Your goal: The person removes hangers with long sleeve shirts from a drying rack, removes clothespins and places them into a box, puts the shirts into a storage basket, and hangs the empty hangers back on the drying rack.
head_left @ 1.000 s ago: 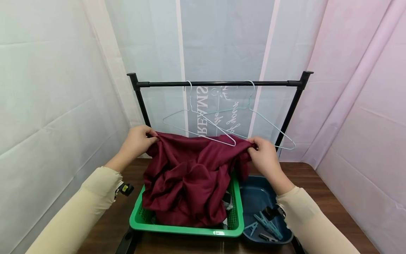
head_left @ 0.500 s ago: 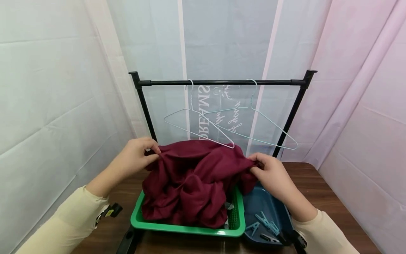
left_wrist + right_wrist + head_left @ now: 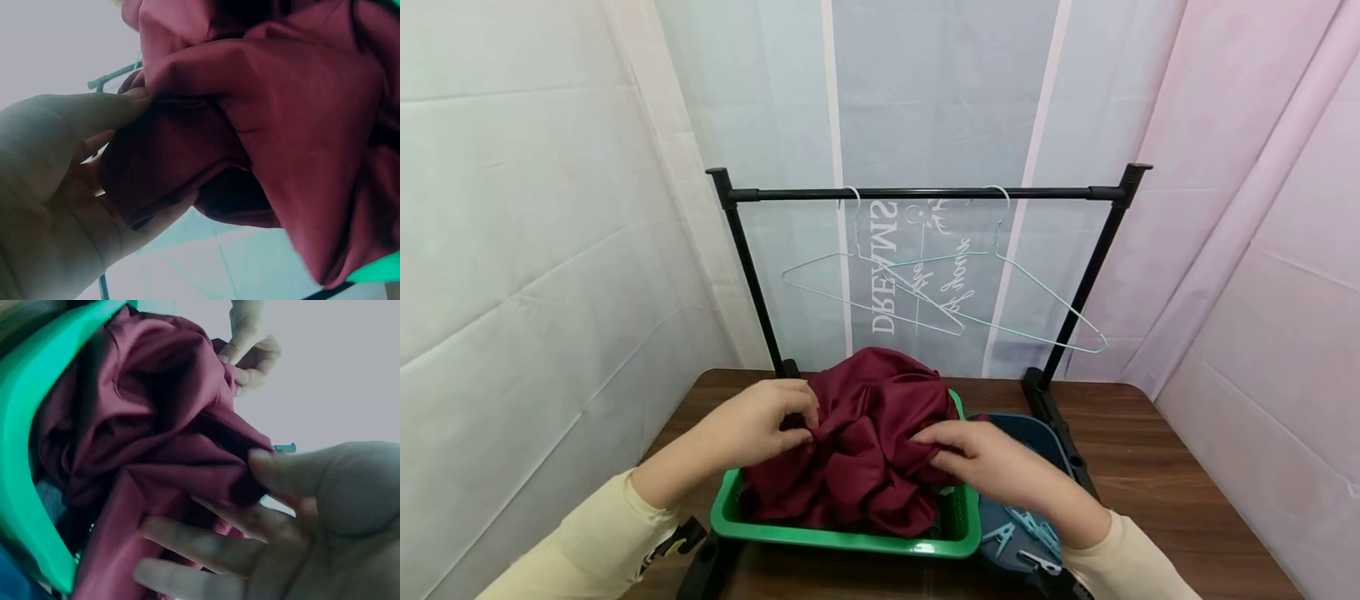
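A maroon garment point(image 3: 880, 442) lies bunched in a green basket point(image 3: 850, 543), heaped above its rim. At its left side my left hand point(image 3: 763, 425) pinches the fabric between thumb and fingers. The left wrist view shows a stitched edge of the garment point(image 3: 181, 162) at that hand's thumb. My right hand point(image 3: 992, 458) holds the other side; in the right wrist view its thumb point(image 3: 262, 472) presses a fold against the index finger, while other fingers stretch out under the cloth. Deep folds hide the garment's shape.
Behind the basket stands a black rack point(image 3: 925, 194) with two wire hangers, one on the left point(image 3: 859, 250) and one on the right point(image 3: 1052, 297). A dark blue tub point(image 3: 1037, 429) sits right of the basket, with light blue clothespins point(image 3: 1033, 529) inside. Brown wooden table point(image 3: 1150, 475) below.
Both hands have come down and inward from the hangers, bringing the garment's upper edge lower over the basket. The left hanger no longer overlaps the cloth and has swung slightly.
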`<action>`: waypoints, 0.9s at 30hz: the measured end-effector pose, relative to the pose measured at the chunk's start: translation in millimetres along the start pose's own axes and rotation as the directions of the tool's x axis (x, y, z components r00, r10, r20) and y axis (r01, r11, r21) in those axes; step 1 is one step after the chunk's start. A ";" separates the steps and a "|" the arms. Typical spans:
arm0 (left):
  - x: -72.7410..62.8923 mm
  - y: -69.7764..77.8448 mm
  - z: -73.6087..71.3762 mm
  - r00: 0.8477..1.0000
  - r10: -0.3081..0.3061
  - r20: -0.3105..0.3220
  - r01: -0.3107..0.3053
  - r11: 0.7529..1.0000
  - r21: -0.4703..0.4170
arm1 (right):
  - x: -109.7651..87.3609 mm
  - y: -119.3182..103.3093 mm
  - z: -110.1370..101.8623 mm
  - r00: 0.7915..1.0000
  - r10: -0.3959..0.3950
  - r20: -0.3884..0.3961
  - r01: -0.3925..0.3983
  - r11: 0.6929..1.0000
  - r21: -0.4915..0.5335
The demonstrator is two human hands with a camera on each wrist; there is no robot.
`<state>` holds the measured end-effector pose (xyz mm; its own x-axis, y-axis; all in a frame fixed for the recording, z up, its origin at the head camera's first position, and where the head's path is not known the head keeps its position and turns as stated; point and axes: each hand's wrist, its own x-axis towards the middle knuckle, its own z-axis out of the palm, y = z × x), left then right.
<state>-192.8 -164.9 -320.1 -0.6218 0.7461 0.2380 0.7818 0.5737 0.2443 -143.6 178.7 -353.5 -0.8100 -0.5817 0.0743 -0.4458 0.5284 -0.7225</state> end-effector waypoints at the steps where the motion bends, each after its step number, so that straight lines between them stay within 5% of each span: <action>1: 1.2 1.6 3.4 1.000 0.001 0.028 -0.001 1.000 -0.002 | 2.1 -0.7 3.5 0.999 -0.012 0.043 0.013 1.000 -0.008; 5: 5.8 4.9 15.2 0.987 0.002 0.162 -0.001 1.000 -0.006 | 11.1 -3.1 15.3 0.986 -0.018 0.167 0.039 0.992 -0.124; 10: 9.8 5.6 25.6 0.949 0.013 0.315 -0.006 1.000 -0.025 | 25.8 -6.2 25.1 0.957 -0.001 0.289 0.068 0.973 -0.222; 20: 18.5 -2.6 41.7 0.868 -0.054 0.494 0.077 0.997 -0.025 | 56.3 -4.7 38.2 0.900 0.026 0.436 0.111 0.952 -0.285; 27: 24.8 -6.6 55.5 0.796 -0.168 0.582 0.203 0.979 0.004 | 68.7 -3.3 45.1 0.816 0.150 0.558 0.082 0.926 -0.369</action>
<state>-210.8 -131.4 -368.0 -0.5993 0.6942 -0.3986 0.6392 0.7148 0.2837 -180.6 109.1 -377.0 -0.5154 -0.7406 -0.4311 -0.6200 0.6695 -0.4090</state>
